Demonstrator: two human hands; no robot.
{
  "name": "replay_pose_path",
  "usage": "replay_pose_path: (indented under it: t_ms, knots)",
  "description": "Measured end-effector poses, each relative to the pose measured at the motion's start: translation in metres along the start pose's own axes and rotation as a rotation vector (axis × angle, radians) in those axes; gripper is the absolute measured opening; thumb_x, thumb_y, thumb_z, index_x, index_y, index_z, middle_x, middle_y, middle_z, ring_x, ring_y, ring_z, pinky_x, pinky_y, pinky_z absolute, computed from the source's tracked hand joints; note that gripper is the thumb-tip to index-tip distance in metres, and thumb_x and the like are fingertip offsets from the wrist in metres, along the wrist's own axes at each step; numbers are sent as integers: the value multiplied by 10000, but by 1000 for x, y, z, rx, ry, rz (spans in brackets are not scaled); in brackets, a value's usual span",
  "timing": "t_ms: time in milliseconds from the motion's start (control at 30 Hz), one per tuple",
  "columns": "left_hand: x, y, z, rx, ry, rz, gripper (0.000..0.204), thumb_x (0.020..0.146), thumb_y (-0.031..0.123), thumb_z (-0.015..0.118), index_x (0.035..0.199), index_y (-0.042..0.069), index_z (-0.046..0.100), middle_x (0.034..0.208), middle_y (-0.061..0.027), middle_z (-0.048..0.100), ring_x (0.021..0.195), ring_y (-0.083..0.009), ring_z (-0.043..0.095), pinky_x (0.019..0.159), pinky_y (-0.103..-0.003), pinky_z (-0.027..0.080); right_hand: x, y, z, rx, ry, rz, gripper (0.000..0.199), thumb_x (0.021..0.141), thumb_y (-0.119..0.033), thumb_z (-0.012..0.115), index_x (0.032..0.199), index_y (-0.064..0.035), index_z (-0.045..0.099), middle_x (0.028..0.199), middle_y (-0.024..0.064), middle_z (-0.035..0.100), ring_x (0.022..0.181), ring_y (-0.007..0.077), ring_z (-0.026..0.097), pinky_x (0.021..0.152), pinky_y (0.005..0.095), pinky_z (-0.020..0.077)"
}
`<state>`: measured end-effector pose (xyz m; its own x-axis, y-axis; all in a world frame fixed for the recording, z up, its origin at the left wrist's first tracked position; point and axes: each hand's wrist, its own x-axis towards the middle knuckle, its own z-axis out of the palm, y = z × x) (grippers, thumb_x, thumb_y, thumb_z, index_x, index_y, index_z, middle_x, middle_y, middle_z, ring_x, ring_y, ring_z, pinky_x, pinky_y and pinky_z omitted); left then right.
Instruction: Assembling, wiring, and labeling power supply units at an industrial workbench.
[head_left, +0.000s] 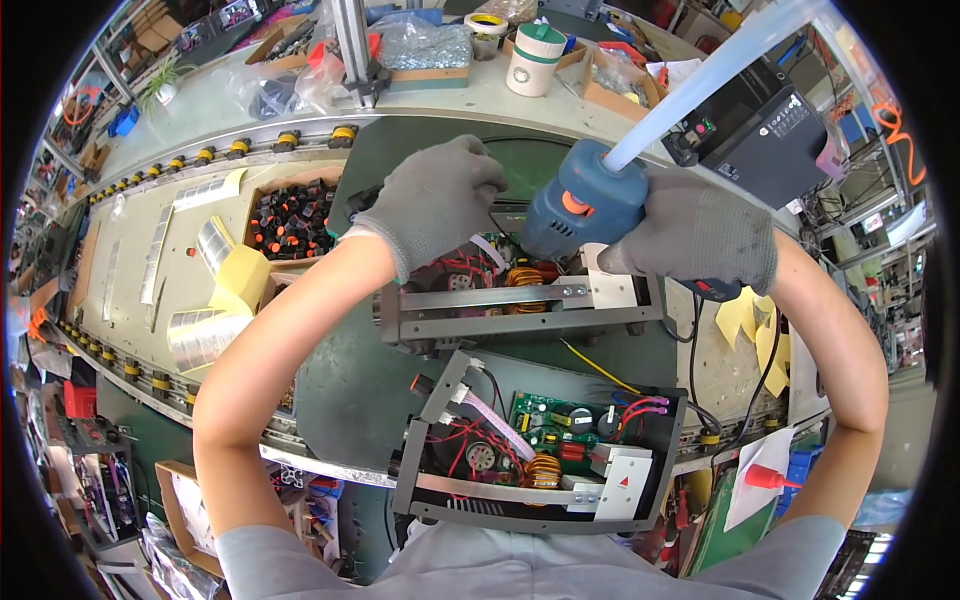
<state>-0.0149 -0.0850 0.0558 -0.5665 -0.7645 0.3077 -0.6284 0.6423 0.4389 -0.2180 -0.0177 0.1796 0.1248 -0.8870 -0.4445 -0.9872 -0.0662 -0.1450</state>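
My right hand (705, 235), in a grey glove, is wrapped round a blue power drill (580, 205). A pale translucent tube (715, 85) slants up to the right from the drill's top. Under the drill lies an open metal chassis (480, 323) with red wires and a copper coil; the drill hides part of its inside. My left hand (430, 200), also gloved, is over the chassis's far left side with its fingers curled in; what they hold, if anything, is hidden. Nearest me, a second open chassis (530, 515) shows a green circuit board (560, 420), a ribbon of wires and another coil.
A box of black and orange parts (293, 220) stands on the left beside yellow-backed label sheets (240, 280). Black cables (693, 370) hang at the right of the two chassis. Beyond the bench are a lidded cup (535, 62), a metal post (355, 50) and a black machine (765, 135).
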Motion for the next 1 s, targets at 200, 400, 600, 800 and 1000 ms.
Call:
replay_pose_path:
  t_ms: [200,400,600,800,1000]
  knots:
    - [-24,-3,-17,-1,66,-25,169,832,90,588,970,69,682,1023,-109,605,905,-284,621,798,-363,500,6,-6,4,-104,5,-30,449,708,-350,663,969,7,590,743,188,586,729,265,588,727,369,485]
    - [-34,-8,-19,11,60,-27,172,839,83,585,979,77,686,1030,-104,605,902,-273,629,794,-354,511,8,-5,7,-103,29,-72,445,713,-338,650,976,15,582,782,201,606,750,265,605,728,371,490]
    - [-42,-3,-25,-6,55,-26,176,842,82,586,990,73,683,1047,-110,604,916,-275,628,803,-349,509,-4,-11,1,-81,-2,0,429,712,-333,662,965,9,601,803,157,634,725,217,610,712,331,497]
    - [-62,1,-38,-76,132,66,181,822,94,588,983,51,661,994,-125,606,854,-328,612,756,-389,484,-60,65,27,340,301,36,432,703,-332,703,1007,-29,650,779,96,653,742,149,612,706,297,484]
    - [-118,-33,-48,-336,176,-93,245,888,63,537,1101,-36,608,1106,-110,608,1039,-205,567,926,-305,431,-222,144,94,1057,1168,202,403,767,-223,722,1102,-23,622,963,29,639,815,90,586,728,236,481]
